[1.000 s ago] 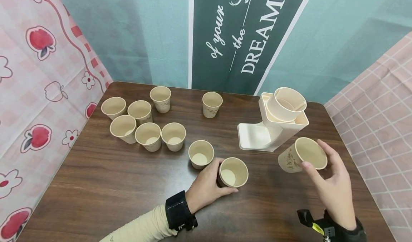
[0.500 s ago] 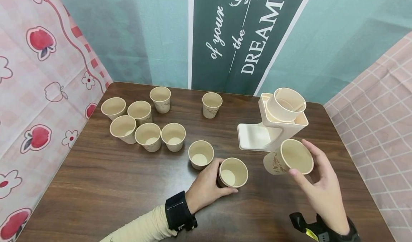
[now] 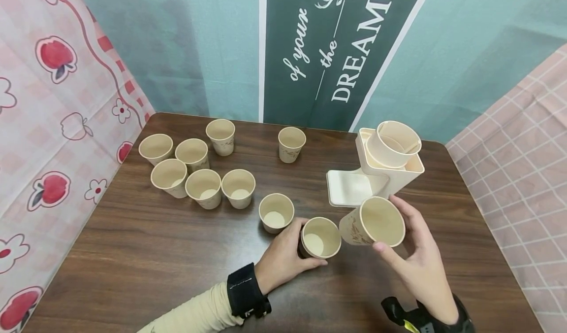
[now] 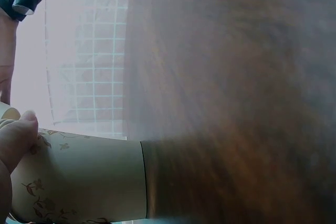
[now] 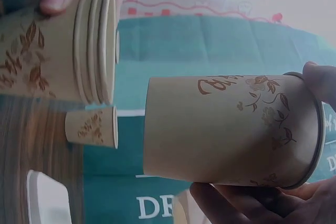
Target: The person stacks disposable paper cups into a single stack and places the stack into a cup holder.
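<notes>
Tilted cup (image 3: 371, 222) (partly hiding the right hand (image 3: 420, 260)) shifted left.

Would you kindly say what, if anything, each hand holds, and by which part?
The left hand holds a stack of nested cups by the side, just below the rims; the right hand holds a tilted cup near its rim.

The left wrist view blurs the tabletop (image 4: 236, 77); the right one crops the stacked cups (image 5: 58, 53).

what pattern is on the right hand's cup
The beige cup has brown flowers and lettering, best seen in right wrist view.
</notes>
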Tool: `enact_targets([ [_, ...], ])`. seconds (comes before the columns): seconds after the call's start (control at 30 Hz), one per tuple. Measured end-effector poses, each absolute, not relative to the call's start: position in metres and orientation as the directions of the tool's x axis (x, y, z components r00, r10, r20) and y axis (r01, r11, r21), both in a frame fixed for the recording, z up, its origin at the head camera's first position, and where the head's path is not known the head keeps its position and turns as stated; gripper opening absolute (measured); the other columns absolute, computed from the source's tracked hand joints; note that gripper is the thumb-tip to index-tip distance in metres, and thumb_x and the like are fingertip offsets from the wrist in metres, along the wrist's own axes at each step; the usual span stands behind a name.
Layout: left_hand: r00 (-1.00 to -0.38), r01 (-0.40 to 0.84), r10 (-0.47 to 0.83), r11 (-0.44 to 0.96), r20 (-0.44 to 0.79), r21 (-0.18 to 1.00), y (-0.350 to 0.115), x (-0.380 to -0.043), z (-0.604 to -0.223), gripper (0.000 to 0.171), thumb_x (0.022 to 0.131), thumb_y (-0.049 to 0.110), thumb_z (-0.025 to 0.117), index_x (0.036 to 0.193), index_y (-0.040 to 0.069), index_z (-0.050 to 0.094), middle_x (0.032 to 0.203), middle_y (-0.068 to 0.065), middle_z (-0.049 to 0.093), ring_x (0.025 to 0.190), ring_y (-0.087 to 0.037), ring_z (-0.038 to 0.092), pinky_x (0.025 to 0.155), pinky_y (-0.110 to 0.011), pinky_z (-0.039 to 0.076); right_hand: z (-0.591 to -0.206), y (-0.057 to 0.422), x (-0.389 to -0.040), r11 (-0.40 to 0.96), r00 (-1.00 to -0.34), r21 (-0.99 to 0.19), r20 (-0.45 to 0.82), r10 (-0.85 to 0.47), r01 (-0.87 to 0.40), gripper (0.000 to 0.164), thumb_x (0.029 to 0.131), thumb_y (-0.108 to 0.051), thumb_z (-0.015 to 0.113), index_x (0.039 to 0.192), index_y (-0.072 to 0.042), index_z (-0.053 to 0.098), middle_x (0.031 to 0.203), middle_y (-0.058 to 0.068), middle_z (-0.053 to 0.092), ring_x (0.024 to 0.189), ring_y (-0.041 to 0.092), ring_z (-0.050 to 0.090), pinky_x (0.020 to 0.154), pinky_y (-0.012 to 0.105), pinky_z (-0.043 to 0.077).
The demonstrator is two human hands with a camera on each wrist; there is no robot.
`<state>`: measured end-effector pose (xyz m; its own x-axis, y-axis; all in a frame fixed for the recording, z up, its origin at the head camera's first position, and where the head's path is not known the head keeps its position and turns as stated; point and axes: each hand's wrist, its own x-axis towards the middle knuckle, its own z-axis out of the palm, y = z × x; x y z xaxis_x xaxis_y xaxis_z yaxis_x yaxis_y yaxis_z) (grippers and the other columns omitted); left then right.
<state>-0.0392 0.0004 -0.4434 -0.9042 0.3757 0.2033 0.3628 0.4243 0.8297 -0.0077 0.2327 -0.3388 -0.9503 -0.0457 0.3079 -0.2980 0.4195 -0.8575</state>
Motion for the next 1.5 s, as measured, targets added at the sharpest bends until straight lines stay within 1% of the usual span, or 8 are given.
enact_targets([
  [0.1,-0.904,0.364,0.377,0.424,0.204,0.829,0.001,-0.039,-0.444,0.075,0.066,0.052,0.078,0.124,0.015,0.048,0.118,0.002,0.060,0.109,-0.012,0.057,0.093,-0.028,0.045,-0.342,0.228,-0.008,0.373,-0.934,-0.857,0.346,-0.093,-0.355,0.088,0.067,0.022,0.068,0.145,-0.001,0.036,0.131,0.009,0.052,0.115,0.014,0.051,0.092,0.016,0.043],
  [0.23,-0.902,0.368,0.377,0.416,0.210,0.832,0.001,-0.039,-0.444,0.074,0.066,0.051,0.079,0.124,0.016,0.048,0.117,0.004,0.059,0.107,-0.012,0.057,0.092,-0.027,0.046,-0.347,0.223,-0.010,0.351,-0.902,-0.831,0.403,-0.154,-0.431,0.087,0.066,0.022,0.069,0.144,0.001,0.037,0.132,0.015,0.052,0.114,0.016,0.052,0.091,0.016,0.044],
  [0.47,-0.896,0.384,0.381,0.401,0.230,0.832,0.002,-0.040,-0.444,0.075,0.066,0.050,0.079,0.125,0.016,0.048,0.117,0.005,0.058,0.106,-0.011,0.057,0.091,-0.026,0.046,-0.355,0.213,-0.012,0.392,-0.895,-0.805,0.396,-0.205,-0.446,0.090,0.064,0.017,0.075,0.144,-0.004,0.039,0.129,0.015,0.053,0.109,0.017,0.054,0.088,0.016,0.045],
  [0.73,-0.896,0.387,0.378,0.409,0.232,0.826,0.001,-0.039,-0.443,0.076,0.067,0.049,0.079,0.126,0.016,0.047,0.118,0.005,0.058,0.106,-0.009,0.057,0.091,-0.026,0.046,-0.359,0.207,-0.014,0.331,-0.867,-0.802,0.440,-0.234,-0.497,0.089,0.064,0.017,0.074,0.144,0.001,0.037,0.126,0.021,0.053,0.109,0.020,0.053,0.089,0.017,0.044],
  [1.0,-0.898,0.378,0.382,0.415,0.219,0.827,0.001,-0.040,-0.442,0.076,0.067,0.049,0.079,0.127,0.016,0.047,0.119,0.005,0.058,0.108,-0.006,0.055,0.092,-0.027,0.045,-0.364,0.201,-0.015,0.340,-0.869,-0.801,0.430,-0.245,-0.492,0.091,0.063,0.014,0.076,0.144,-0.002,0.038,0.129,0.017,0.053,0.112,0.020,0.053,0.090,0.017,0.044],
  [1.2,-0.900,0.370,0.381,0.413,0.210,0.832,0.001,-0.040,-0.443,0.075,0.067,0.048,0.080,0.126,0.015,0.047,0.120,0.004,0.058,0.109,-0.007,0.055,0.094,-0.027,0.045,-0.371,0.196,-0.015,0.391,-0.901,-0.813,0.365,-0.237,-0.432,0.088,0.067,0.004,0.079,0.144,-0.009,0.040,0.131,0.008,0.054,0.113,0.019,0.053,0.088,0.019,0.045],
  [1.37,-0.902,0.368,0.377,0.417,0.211,0.831,0.001,-0.040,-0.443,0.075,0.067,0.048,0.080,0.126,0.015,0.048,0.121,0.004,0.058,0.110,-0.008,0.054,0.095,-0.028,0.044,-0.378,0.193,-0.017,0.412,-0.906,-0.808,0.347,-0.244,-0.420,0.086,0.069,-0.002,0.080,0.144,-0.012,0.041,0.130,0.005,0.055,0.112,0.020,0.054,0.088,0.020,0.045],
  [1.5,-0.904,0.366,0.374,0.431,0.206,0.825,0.001,-0.039,-0.444,0.074,0.067,0.047,0.081,0.124,0.014,0.048,0.119,0.003,0.058,0.109,-0.008,0.055,0.095,-0.029,0.044,-0.385,0.193,-0.019,0.423,-0.919,-0.818,0.313,-0.241,-0.390,0.084,0.071,-0.007,0.080,0.144,-0.018,0.041,0.131,0.003,0.055,0.114,0.019,0.054,0.091,0.021,0.044],
])
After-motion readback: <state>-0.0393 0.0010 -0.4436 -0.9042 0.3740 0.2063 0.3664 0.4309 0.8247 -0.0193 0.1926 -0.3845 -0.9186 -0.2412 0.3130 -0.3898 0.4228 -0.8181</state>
